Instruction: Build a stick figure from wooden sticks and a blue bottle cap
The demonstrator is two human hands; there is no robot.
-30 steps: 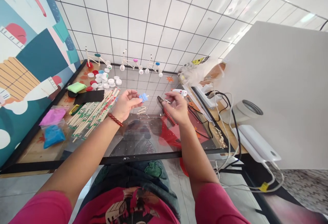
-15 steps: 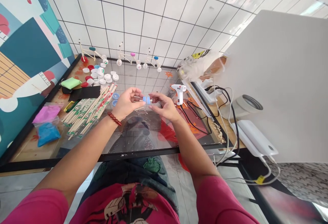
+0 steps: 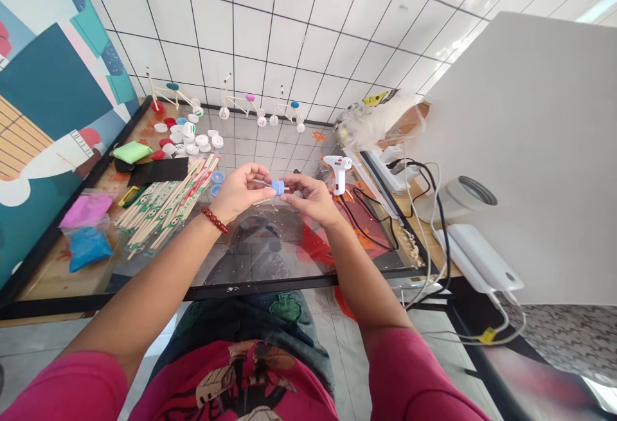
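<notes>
My left hand [image 3: 243, 191] and my right hand [image 3: 311, 197] meet over the middle of the glass-topped table. Between their fingertips is a small blue cap-like piece [image 3: 277, 187], pinched from both sides; a short end of a pale thin stick shows at its right. Whether it is one cap or two set together I cannot tell. Close by my left wrist lie two blue bottle caps [image 3: 217, 177] and a bundle of paper-wrapped chopsticks [image 3: 168, 206]. A white glue gun [image 3: 339, 173] stands beyond my right hand.
Several stick-and-cap models [image 3: 241, 105] stand along the tiled wall. White and red bottle caps [image 3: 190, 138] are heaped at the back left, near green [image 3: 132, 152], pink [image 3: 85, 210] and blue clay packs [image 3: 89, 247]. A black cable [image 3: 366, 228] and power strip [image 3: 385, 173] lie right.
The blue piece has turned slightly between my fingers, and my right hand has shifted a little closer to it. Both hands keep hold of it.
</notes>
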